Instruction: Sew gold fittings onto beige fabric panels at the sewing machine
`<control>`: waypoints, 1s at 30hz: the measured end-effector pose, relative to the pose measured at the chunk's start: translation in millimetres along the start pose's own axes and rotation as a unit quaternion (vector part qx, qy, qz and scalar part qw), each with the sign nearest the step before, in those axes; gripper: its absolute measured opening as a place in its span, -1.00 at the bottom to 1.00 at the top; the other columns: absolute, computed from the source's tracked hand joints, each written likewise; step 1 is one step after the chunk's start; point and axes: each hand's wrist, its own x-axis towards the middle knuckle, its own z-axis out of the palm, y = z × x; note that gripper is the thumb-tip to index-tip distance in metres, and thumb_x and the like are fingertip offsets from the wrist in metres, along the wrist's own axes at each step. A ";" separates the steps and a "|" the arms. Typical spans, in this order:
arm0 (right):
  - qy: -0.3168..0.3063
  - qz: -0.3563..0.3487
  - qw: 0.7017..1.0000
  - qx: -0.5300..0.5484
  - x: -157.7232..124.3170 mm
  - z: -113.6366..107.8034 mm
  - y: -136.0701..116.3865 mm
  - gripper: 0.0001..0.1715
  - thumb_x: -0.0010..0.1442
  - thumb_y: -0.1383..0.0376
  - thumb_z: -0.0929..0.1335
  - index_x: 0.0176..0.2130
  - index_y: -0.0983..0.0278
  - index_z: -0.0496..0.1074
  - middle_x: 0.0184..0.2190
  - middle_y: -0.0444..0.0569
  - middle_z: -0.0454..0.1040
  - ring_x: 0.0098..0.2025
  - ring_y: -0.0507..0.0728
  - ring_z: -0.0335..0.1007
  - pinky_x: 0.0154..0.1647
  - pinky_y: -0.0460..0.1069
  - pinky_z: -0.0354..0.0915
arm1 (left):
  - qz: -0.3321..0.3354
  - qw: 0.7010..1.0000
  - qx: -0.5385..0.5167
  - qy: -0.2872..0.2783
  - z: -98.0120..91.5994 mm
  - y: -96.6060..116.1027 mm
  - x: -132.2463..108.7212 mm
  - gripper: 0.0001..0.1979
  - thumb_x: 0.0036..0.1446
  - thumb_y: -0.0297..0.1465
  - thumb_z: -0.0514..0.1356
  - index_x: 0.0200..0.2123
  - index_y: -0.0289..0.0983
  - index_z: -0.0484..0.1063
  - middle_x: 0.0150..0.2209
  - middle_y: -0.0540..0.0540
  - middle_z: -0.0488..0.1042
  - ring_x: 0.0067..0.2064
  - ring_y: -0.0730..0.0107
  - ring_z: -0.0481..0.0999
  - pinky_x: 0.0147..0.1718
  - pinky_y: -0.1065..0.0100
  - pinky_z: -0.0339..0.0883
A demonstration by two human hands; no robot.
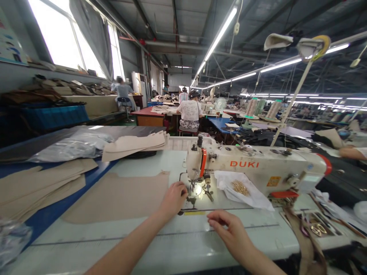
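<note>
My left hand (173,197) curls beside the sewing machine (243,163), right hand (233,231) over the bench (183,238), can't tell if either's pinching anything, and with the beige fabric panel (123,198) flat on my left, tbh I'd go slow and not rumple it.

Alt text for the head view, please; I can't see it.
A bare left hand is at the stitching end of a white DUKI sewing machine with orange trim; the right hand, loosely curled, is over the pale green tabletop. A flat beige panel lies left of the machine; small gold-coloured pieces rest on a white sheet.
</note>
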 end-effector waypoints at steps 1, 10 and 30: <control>0.005 0.006 1.000 0.001 -0.8 -1.8 1.7 -0.78 0.10 0.21 0.32 -0.33 0.27 0.52 -0.43 -0.02 0.54 -0.38 0.13 0.42 -0.34 -0.05 0.31 | -0.002 1.000 -0.002 0.000 -1.4 0.9 -2.0 -0.84 -0.04 -0.56 0.12 -0.59 -0.23 0.37 -0.35 -0.09 0.46 -0.21 0.28 0.43 -0.14 0.32 0.25; 0.012 0.059 0.991 0.117 33.7 13.3 7.5 -0.79 -0.01 0.20 0.39 -0.37 0.28 0.49 -0.49 -0.08 0.49 -0.40 0.10 0.39 -0.34 -0.03 0.29 | -0.033 0.987 -0.115 -0.103 -12.9 13.8 -37.8 -0.90 -0.03 -0.49 0.07 -0.54 -0.25 0.32 -0.58 0.08 0.34 -0.47 0.43 0.33 -0.46 0.44 0.13; 0.001 0.212 0.946 0.244 78.4 38.5 -16.6 -0.75 -0.13 0.54 0.22 -0.62 0.28 0.38 -0.81 -0.30 0.04 -0.69 -0.05 -0.03 -0.57 -0.15 0.04 | 0.075 0.983 -0.076 -0.151 -3.5 30.8 -59.4 -0.88 0.04 -0.50 -0.02 -0.43 -0.22 0.27 -0.55 0.05 0.39 -0.45 0.41 0.39 -0.41 0.45 0.22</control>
